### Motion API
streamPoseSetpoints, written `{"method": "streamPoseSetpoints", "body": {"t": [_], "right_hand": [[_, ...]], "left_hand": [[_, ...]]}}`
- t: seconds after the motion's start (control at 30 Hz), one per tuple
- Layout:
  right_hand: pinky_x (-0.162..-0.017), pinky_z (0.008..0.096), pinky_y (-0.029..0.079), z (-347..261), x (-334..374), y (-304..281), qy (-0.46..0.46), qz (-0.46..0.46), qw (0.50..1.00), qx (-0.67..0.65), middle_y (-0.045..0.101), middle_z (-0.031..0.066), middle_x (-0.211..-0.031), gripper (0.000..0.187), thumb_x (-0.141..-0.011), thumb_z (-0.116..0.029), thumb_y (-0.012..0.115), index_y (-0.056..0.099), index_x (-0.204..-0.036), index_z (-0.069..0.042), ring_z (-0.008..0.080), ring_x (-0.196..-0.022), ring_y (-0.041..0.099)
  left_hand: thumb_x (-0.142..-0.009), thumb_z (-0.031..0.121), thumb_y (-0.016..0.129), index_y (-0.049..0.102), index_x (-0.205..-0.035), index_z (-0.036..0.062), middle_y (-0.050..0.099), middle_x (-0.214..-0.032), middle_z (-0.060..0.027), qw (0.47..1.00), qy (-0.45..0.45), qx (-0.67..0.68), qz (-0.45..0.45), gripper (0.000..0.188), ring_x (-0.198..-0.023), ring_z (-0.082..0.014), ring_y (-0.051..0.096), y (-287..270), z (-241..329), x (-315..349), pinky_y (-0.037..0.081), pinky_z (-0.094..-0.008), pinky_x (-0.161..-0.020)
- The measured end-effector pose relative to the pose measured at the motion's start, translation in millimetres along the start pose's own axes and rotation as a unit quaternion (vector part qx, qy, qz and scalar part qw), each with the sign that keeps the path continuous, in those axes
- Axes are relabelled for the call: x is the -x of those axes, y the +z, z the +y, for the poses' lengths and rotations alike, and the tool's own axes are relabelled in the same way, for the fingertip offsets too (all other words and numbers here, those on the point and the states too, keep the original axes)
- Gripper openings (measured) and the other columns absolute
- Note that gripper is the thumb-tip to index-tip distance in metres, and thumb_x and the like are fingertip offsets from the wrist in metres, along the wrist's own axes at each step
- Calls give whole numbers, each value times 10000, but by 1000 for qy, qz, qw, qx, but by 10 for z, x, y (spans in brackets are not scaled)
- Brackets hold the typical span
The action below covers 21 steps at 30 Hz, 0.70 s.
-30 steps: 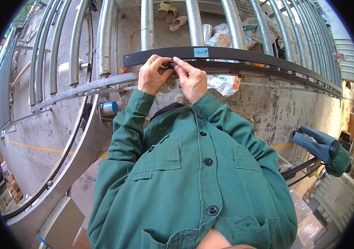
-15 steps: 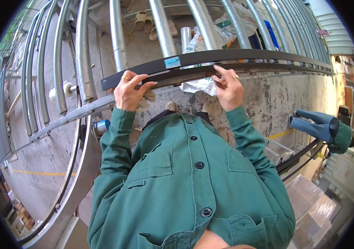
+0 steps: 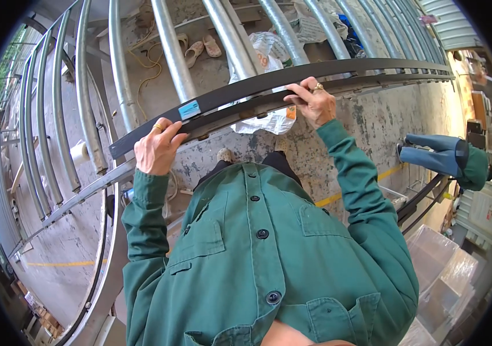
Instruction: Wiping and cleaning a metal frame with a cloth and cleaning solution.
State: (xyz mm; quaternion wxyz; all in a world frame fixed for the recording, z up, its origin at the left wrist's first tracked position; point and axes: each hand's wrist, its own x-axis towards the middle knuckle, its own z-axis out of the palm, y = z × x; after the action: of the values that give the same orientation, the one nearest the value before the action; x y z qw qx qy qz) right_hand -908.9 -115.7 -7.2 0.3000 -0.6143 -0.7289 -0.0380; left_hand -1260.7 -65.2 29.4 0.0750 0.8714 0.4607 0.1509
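Observation:
A long black flat strip (image 3: 240,91) lies across the near ends of the silver metal rollers (image 3: 177,57), running from my left toward the far right. A small blue label (image 3: 189,109) is stuck on it. My left hand (image 3: 155,151) closes on the strip near its left end, just left of the label, with the thumb on the near side. Farther right, my right hand (image 3: 315,104) pinches the near edge between thumb and fingers. Beneath the strip runs a slotted side rail (image 3: 214,125), partly covered by it. Both hands wear rings.
White plastic bags (image 3: 266,122) show below the rollers, as do pale shoes (image 3: 211,47) and a yellow cord (image 3: 152,72). A person in blue trousers (image 3: 430,154) is at the right. Film-wrapped boxes (image 3: 447,259) stand at lower right. A metal frame (image 3: 87,186) stretches along the left.
My view has shifted, so the strip and rollers appear farther left and lower. The right hand has moved rightward along the strip, away from the label. The left hand has closed on the strip.

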Motion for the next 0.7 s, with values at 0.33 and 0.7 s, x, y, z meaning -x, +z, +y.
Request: {"method": "streamPoseSetpoints", "body": {"t": [0.33,0.7], "right_hand": [[-501,317,454,1605,258,-767,75,29,996,48,493,1,-771,300,-673,-254,745,656,-952,-190,163,-582,554],[-775,348,461,3360,-216,-1584,47,-171,983,51,556,48,-1021,405,-685,-264,713,612,-1057,-141,237,-915,570]], "left_hand": [[-676,302,703,652,-864,127,572,-813,-14,985,-139,-69,-72,262,-704,-245,606,-60,412,-213,475,-352,-592],[-645,272,737,633,-1004,165,580,-952,-23,966,-217,-123,-75,388,-760,-263,608,190,1002,-472,478,-380,-633]]}}
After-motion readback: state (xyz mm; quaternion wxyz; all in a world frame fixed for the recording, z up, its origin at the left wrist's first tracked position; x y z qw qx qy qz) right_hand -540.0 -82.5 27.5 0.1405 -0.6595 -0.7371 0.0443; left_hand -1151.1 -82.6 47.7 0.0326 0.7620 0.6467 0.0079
